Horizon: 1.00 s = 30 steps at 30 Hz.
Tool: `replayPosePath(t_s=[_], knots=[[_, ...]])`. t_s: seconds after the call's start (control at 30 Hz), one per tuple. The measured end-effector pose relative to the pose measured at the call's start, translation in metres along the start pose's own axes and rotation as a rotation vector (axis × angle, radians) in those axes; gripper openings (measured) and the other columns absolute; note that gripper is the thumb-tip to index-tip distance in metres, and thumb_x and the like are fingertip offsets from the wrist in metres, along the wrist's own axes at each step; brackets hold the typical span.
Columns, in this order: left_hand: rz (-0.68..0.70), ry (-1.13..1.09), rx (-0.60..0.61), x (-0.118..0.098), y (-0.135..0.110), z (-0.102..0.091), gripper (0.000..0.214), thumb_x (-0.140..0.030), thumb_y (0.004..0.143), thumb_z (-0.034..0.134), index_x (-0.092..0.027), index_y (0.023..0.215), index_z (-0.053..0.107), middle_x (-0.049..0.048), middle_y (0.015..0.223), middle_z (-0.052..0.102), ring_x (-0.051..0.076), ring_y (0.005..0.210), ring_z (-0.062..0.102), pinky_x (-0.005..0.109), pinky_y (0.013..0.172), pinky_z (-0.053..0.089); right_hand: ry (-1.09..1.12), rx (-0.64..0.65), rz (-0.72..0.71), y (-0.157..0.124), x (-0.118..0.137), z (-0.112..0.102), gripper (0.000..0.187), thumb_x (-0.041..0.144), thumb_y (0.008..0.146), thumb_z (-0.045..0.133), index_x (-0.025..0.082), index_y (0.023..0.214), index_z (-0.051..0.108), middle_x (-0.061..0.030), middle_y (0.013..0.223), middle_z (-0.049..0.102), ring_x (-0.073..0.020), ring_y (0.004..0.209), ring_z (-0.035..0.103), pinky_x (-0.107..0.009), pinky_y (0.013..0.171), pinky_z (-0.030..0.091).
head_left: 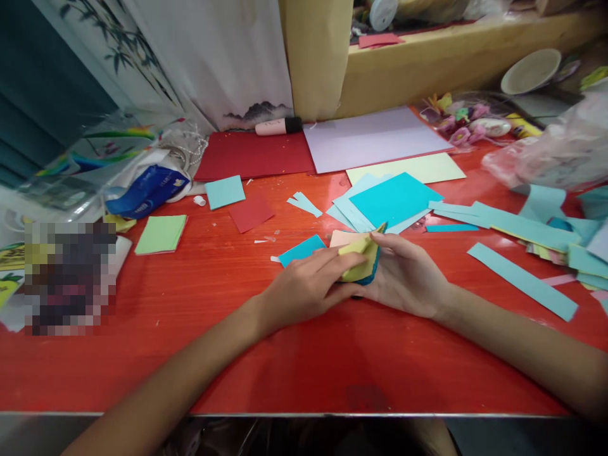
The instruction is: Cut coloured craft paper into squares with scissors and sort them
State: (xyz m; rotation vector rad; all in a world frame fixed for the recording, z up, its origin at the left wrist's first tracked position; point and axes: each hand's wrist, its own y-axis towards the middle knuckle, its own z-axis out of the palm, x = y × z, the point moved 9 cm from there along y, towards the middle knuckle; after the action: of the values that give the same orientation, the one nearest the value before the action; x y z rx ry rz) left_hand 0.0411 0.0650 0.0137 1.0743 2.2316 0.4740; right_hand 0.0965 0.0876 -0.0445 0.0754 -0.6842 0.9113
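Between my two hands, above the red table (228, 354), is a small folded paper piece (357, 258), yellow on its upper face with dark teal along the lower and right edges. My left hand (311, 278) grips it from the left, fingers laid over the yellow side. From the right, my right hand (408, 272) holds it with the thumb at its top corner and the palm turned up behind it. Just beyond my fingers lie a blue paper square (303, 249) and a pale pink paper (339, 239), partly covered by the hands and the folded piece.
Bright blue sheets (396, 201) lie past my hands, with light blue strips (522, 280) to the right. Leftward are a green paper stack (161, 234), a light blue square (225, 192) and a red square (251, 213). Red card (256, 155) and lavender card (375, 139) rest at the back.
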Motion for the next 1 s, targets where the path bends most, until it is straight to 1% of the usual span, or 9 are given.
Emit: replayPosePath(t_s=[0.07,0.17,0.3,0.43,0.6,0.83,1.0], knots=[[-0.027,-0.019,0.025,0.003,0.001,0.002,0.03,-0.036,0.089,0.049,-0.015,0.11,0.053,0.0097,0.099,0.066,0.017,0.092,0.063,0.026,0.077,0.053,0.025,0.009,0.002,0.0,0.0,0.001,0.02,0.035,0.087,0.044,0.021,0.09,0.059,-0.0013,0.095,0.065,-0.0127,0.075,0.058,-0.024,0.065,0.046],[-0.066,-0.051,0.064,0.007,0.002,0.004,0.028,-0.035,0.091,0.043,-0.017,0.11,0.054,0.0076,0.098,0.065,0.016,0.091,0.063,0.026,0.079,0.052,0.039,0.014,0.017,-0.001,-0.001,0.001,0.022,0.036,0.087,0.044,0.021,0.092,0.059,-0.0009,0.096,0.065,-0.0115,0.07,0.056,-0.026,0.068,0.046],[-0.098,-0.088,0.083,0.011,0.003,0.005,0.028,-0.035,0.091,0.045,-0.017,0.11,0.055,0.0067,0.095,0.065,0.015,0.086,0.063,0.024,0.075,0.051,0.049,0.026,0.019,-0.002,0.0,0.002,0.023,0.038,0.088,0.043,0.021,0.088,0.059,-0.0012,0.094,0.064,-0.0127,0.072,0.057,-0.028,0.071,0.046],[-0.107,-0.119,0.104,0.013,0.003,0.005,0.027,-0.033,0.091,0.045,-0.019,0.111,0.055,0.0061,0.097,0.064,0.014,0.087,0.062,0.023,0.075,0.05,0.048,0.041,0.012,-0.001,0.001,0.003,0.024,0.038,0.089,0.042,0.02,0.089,0.058,-0.0017,0.086,0.064,-0.0141,0.073,0.058,-0.029,0.071,0.047],[-0.108,-0.136,0.13,0.013,0.004,0.005,0.028,-0.033,0.091,0.046,-0.017,0.111,0.054,0.0049,0.098,0.064,0.013,0.088,0.061,0.022,0.076,0.049,0.073,0.056,0.011,-0.001,0.002,0.002,0.021,0.034,0.088,0.044,0.018,0.09,0.058,-0.002,0.085,0.065,-0.0147,0.075,0.06,-0.03,0.074,0.048],[-0.094,-0.114,0.1,0.012,0.004,0.004,0.024,-0.029,0.091,0.046,-0.017,0.11,0.055,0.0048,0.098,0.065,0.012,0.087,0.061,0.02,0.074,0.049,0.061,0.048,0.025,-0.001,0.0,0.002,0.025,0.037,0.087,0.044,0.02,0.096,0.059,-0.0016,0.087,0.066,-0.0151,0.078,0.06,-0.03,0.076,0.048],[-0.088,-0.128,0.088,0.011,0.005,0.002,0.022,-0.025,0.089,0.05,-0.015,0.108,0.056,0.0043,0.095,0.065,0.01,0.085,0.061,0.018,0.073,0.048,0.028,0.032,0.021,-0.001,0.0,0.001,0.027,0.039,0.088,0.042,0.022,0.098,0.06,-0.0009,0.09,0.065,-0.0145,0.077,0.059,-0.03,0.075,0.048]])
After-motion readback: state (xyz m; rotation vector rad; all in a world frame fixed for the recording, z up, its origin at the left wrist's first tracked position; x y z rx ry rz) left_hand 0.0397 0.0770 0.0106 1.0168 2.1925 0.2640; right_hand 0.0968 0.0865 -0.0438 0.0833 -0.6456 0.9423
